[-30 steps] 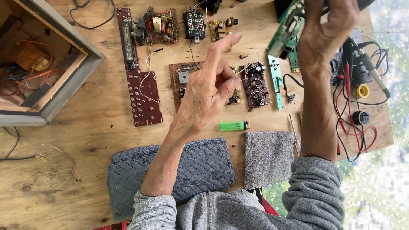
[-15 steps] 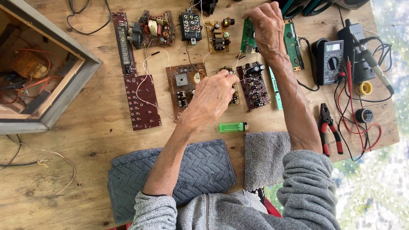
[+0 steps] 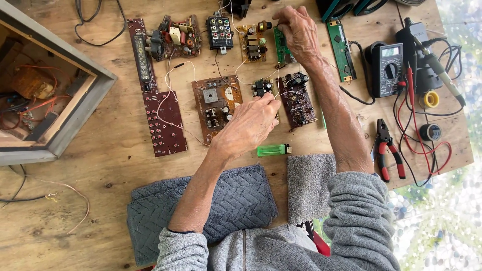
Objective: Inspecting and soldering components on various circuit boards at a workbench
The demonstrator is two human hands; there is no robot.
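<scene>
Head view shows the left hand [image 3: 251, 123] pinching a white wire [image 3: 277, 85] beside the small brown board [image 3: 298, 100] mid-desk, while the right hand [image 3: 297, 31] fingers the green board [image 3: 282, 47], its grip unclear.

A thin white wire [image 3: 277, 89] is pinched in the left hand [image 3: 249, 123] — it runs up past a small brown board [image 3: 263, 87] just above the fingers. Under the right hand [image 3: 298, 31] lies a narrow green board [image 3: 281, 47], flat on the bench — its top end is covered by the fingers.
</scene>
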